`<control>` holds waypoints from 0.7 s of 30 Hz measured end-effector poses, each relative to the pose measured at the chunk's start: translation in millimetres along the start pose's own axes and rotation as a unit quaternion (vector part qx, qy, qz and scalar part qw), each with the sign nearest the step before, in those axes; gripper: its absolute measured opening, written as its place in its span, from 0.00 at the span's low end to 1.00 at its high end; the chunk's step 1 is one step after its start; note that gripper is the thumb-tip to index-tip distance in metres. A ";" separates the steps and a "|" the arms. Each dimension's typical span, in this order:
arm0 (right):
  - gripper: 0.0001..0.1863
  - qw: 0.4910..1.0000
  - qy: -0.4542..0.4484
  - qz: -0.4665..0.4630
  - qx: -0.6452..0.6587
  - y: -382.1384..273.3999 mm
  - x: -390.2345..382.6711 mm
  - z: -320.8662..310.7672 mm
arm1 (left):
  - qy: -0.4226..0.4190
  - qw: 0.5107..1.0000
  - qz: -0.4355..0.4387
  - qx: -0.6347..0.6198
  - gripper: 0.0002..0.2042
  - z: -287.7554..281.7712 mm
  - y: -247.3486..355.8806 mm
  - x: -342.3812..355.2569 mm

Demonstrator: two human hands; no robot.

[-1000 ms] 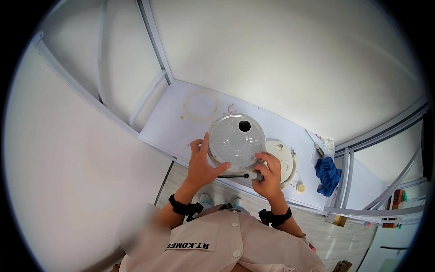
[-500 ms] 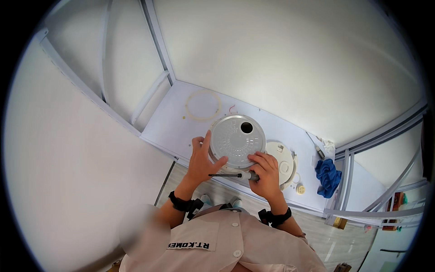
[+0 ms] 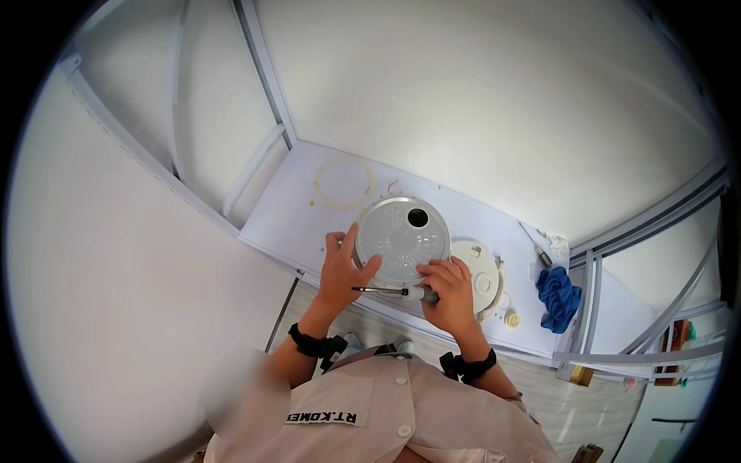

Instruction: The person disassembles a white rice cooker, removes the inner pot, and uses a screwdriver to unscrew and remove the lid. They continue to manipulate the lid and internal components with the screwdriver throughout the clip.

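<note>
Round grey cover [image 3: 386,258] is seen over the bench [image 3: 270,212], near its front edge; stiffness, lightness and a slippery top are to be expected, so the rim is best held; its left side is flanked by the left hand [image 3: 340,270], fingers spread; a screwdriver [image 3: 419,293] is gripped in the right hand [image 3: 451,301], some fingers laid on the cover; its right side is crowded by a white round part [image 3: 482,282].

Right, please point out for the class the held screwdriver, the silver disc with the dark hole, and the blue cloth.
Held screwdriver [image 3: 414,292]: head view, pale front of its handle.
Silver disc [image 3: 400,243]: head view, middle of its face.
Blue cloth [image 3: 558,299]: head view, middle of its crumpled folds.
</note>
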State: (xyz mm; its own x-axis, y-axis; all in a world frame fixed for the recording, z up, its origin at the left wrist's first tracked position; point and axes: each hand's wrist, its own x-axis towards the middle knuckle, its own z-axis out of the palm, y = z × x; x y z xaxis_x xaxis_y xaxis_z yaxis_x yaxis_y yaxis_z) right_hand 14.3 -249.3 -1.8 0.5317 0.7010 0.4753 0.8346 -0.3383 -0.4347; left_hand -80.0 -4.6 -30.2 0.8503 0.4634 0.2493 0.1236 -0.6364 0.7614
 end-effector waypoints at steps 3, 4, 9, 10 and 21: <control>0.14 1.000 0.010 0.016 0.013 3.3 0.3 4.9 | -0.007 1.000 0.002 -0.005 0.42 -2.3 1.6 -0.6; 0.15 1.000 0.013 0.021 0.018 3.9 0.1 6.2 | -0.002 1.000 0.001 -0.006 0.42 -2.0 2.0 -0.9; 0.14 0.998 0.014 0.049 0.038 -0.9 1.0 6.1 | 0.012 0.999 0.014 0.035 0.42 -1.6 3.5 -3.2; 0.14 0.998 0.016 0.054 0.042 -3.8 2.4 4.6 | 0.007 0.999 0.009 0.039 0.41 -2.0 4.3 -3.5; 0.13 0.996 0.035 0.069 0.034 -9.1 -4.6 8.5 | 0.004 0.999 0.045 -0.020 0.38 18.1 -15.3 -12.9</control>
State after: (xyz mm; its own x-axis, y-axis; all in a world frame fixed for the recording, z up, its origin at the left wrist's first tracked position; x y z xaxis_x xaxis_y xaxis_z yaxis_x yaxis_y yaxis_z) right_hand 3.0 -244.2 -6.6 0.6510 0.6050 0.4585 0.7429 -0.3836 -0.5486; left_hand -83.7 -12.0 -55.9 0.8525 0.4110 0.3231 0.0265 -0.6512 0.7584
